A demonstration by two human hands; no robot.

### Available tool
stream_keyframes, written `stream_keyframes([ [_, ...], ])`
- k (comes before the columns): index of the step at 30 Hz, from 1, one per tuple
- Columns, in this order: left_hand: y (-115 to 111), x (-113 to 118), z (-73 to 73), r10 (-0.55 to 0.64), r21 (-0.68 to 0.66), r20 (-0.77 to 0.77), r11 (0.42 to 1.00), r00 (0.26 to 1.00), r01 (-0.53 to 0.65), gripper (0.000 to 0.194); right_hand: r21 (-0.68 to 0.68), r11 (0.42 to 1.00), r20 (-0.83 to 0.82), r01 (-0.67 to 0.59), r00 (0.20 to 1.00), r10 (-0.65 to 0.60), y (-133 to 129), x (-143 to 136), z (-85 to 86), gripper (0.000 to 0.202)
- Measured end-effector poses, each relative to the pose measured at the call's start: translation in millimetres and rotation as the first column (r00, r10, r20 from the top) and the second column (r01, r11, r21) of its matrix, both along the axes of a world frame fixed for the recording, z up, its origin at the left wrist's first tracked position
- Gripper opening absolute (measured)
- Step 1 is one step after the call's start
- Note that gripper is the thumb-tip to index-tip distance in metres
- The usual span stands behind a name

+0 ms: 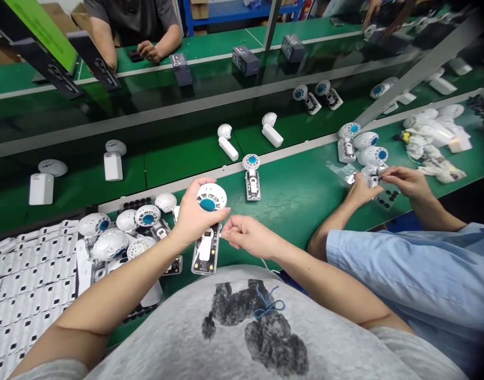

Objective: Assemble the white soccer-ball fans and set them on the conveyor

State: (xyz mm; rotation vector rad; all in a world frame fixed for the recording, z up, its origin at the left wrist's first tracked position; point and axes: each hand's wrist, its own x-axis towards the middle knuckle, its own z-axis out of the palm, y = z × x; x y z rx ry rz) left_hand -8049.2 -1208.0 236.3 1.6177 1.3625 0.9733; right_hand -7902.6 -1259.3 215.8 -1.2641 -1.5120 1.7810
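My left hand (190, 217) grips a white round-headed device (212, 196) by its slotted head, which has a blue disc at its centre. From the head hangs a clear-edged body (205, 250) with a black circuit board and a white oblong part on it. My right hand (245, 232) is closed in a pinch at the right edge of the body, just under my left thumb. What its fingertips hold, if anything, is hidden. Another such device (253, 184) lies beyond my hands, its circuit board facing up.
White housings (31, 295) in rows fill the lower left, beside a pile of device heads (111, 244). The conveyor (166, 158) carries several white devices. To the right, a co-worker's hands (362, 190) hold a part. Dark boxes (245, 60) stand across the line, near another person.
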Motion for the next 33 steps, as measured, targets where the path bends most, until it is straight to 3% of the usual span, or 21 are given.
stream_keyframes([
  [3, 1, -1, -1.2, 0.009, -0.050, 0.010, 0.999, 1.000, -0.008, 0.053, 0.110, 0.992, 0.015, 0.054, 0.998, -0.056, -4, -2, -3.3, 0.012],
  [6, 2, 0, -1.0, 0.049, -0.004, -0.021, 0.999, 0.999, -0.049, 0.054, 0.250, 0.958, 0.089, 0.137, 0.982, -0.164, -9, -6, -4.5, 0.011],
  [11, 7, 0, -0.5, 0.074, -0.052, 0.068, 0.996, 0.995, -0.070, 0.055, 0.098, 0.979, -0.061, 0.177, 0.983, -0.172, -6, -8, -5.0, 0.012],
  [15, 11, 0, -4.0, 0.081, -0.081, 0.087, 0.994, 0.993, -0.074, 0.055, 0.166, 0.975, 0.032, 0.147, 0.988, -0.154, -1, -7, -5.4, 0.011],
  [22, 15, 3, -6.3, 0.046, -0.016, -0.040, 0.999, 0.998, -0.047, 0.053, 0.110, 0.986, 0.075, 0.122, 0.989, -0.131, 12, -10, -13.7, 0.011],
  [24, 28, -5, -8.9, 0.003, 0.021, -0.048, 1.000, 0.999, -0.002, 0.053, 0.112, 0.989, 0.110, 0.099, 0.988, -0.112, 18, -6, -15.0, 0.012],
  [26, 51, -19, -14.5, 0.033, 0.106, -0.111, 0.994, 0.993, -0.021, 0.053, 0.076, 0.991, 0.115, 0.110, 0.986, -0.118, 23, 3, -16.6, 0.013],
  [28, 83, -37, -23.8, 0.122, 0.160, -0.188, 0.983, 0.975, -0.092, 0.053, -0.010, 0.982, 0.076, 0.188, 0.979, -0.187, 26, 15, -20.0, 0.019],
  [30, 120, -52, -36.8, 0.169, 0.126, -0.211, 0.981, 0.963, -0.145, 0.053, -0.093, 0.956, 0.057, 0.280, 0.960, -0.275, 28, 26, -25.4, 0.027],
  [33, 172, -56, -61.4, 0.183, 0.095, -0.184, 0.981, 0.966, -0.168, 0.056, -0.108, 0.947, 0.042, 0.304, 0.953, -0.301, 29, 33, -34.0, 0.034],
])
